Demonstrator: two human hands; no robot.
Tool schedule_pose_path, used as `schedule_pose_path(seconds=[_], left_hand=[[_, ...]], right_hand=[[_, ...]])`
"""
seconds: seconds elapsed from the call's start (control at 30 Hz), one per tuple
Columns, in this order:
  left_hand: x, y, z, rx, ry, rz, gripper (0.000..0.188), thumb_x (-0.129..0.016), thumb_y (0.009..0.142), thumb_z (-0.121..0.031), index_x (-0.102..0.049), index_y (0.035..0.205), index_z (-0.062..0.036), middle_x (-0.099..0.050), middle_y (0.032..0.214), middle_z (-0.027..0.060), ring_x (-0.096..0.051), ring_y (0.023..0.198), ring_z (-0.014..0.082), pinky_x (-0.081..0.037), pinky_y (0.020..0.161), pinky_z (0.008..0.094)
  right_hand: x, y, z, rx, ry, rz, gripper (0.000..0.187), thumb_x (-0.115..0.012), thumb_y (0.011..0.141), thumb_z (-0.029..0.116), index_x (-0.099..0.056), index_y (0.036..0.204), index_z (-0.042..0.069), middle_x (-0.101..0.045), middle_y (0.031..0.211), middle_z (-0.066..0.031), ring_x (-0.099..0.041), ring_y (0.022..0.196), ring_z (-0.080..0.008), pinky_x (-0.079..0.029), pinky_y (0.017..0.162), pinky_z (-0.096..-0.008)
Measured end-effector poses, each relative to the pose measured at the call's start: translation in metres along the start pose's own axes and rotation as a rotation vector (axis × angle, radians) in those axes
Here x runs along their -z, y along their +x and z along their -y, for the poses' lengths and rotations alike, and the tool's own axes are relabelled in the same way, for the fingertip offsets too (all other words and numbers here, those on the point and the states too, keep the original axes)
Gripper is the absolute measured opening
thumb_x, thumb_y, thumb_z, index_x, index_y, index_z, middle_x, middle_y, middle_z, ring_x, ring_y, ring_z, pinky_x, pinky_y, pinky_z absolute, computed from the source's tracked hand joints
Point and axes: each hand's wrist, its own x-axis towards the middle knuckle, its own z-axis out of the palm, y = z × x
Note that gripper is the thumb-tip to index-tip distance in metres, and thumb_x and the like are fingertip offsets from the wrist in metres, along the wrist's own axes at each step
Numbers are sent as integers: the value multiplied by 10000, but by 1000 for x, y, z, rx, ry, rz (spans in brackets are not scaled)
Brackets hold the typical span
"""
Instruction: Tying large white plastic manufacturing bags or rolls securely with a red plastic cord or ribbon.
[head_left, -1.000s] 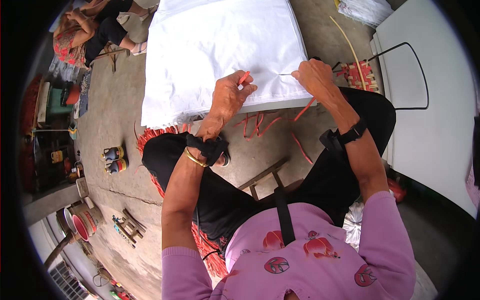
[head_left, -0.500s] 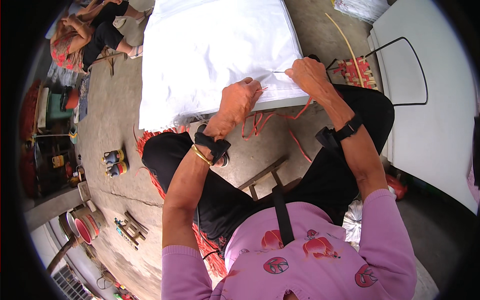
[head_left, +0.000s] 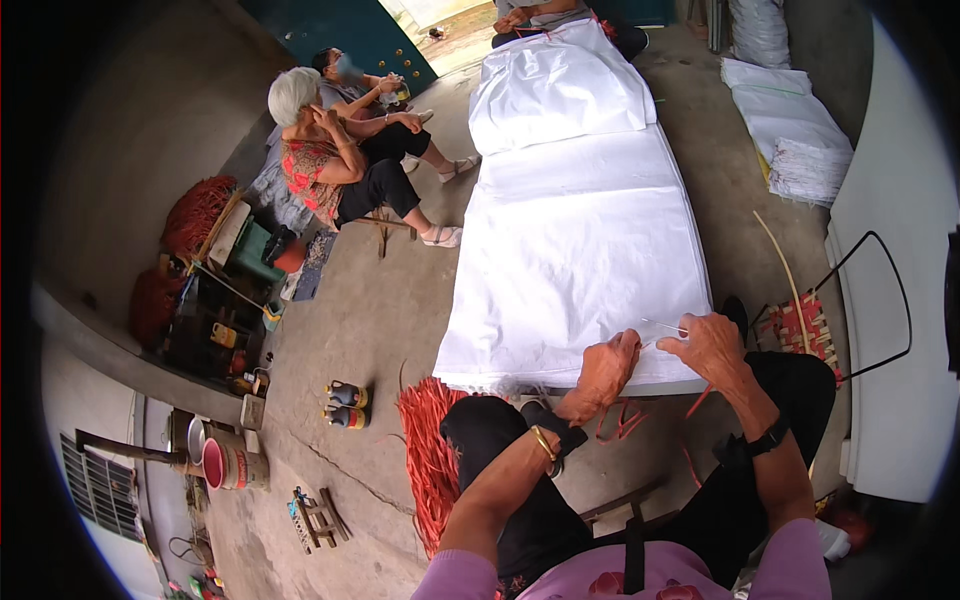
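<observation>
Both my hands are over the near right corner of a stack of white woven sacks (head_left: 580, 270). My right hand (head_left: 708, 347) is closed on a thin metal needle (head_left: 660, 325), which points left above the sacks. Close by on its left, my left hand (head_left: 603, 372) pinches at the near edge, with a bit of red plastic strip at its fingertips; part of its grip is hidden. More red strip (head_left: 622, 420) hangs in loops below the edge, between my knees.
A bundle of red strips (head_left: 430, 455) lies beside my left leg. To the right stand a woven-seat chair (head_left: 800, 328) and a white panel (head_left: 905, 300). Two people sit at the left; another (head_left: 545, 12) is at the stack's far end. Folded sacks (head_left: 790, 125) lie far right.
The view has tilted up and left, so the far end of the stack and other people show. The needle has lifted off the sack, and my hands remain at the same corner.
</observation>
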Motion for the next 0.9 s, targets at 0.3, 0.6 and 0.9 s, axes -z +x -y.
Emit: schedule_pose_path(seconds=[0.3, 0.6, 0.9], left_hand=[[12, 13, -1, -23, -17, -128, 144, -628, 803, -118, -514, 883, -82, -612, 753, 106, -598, 623, 319, -465, 507, 389], [25, 15, -8, -51, -45, -193, 146, -631, 798, -89, -520, 893, -85, -616, 770, 92, -602, 614, 307, -475, 512, 368], [34, 15, -18, -17, 150, -93, 150, -626, 828, -179, -530, 882, -77, -608, 795, 93, -594, 595, 312, -461, 489, 382]], right_hand=[[-37, 16, 23, 153, -53, -167, 266, -669, 720, 279, -593, 744, 26, -621, 676, -139, -633, 647, -314, -494, 582, -408], [-28, 27, -8, 41, -237, -299, 56, -560, 749, 71, -590, 736, 26, -621, 709, -145, -641, 644, -304, -509, 578, -385], [-2, 19, 7, 67, -111, -275, 87, -602, 696, 29, -540, 747, -5, -597, 720, -173, -610, 687, -369, -490, 585, -435]])
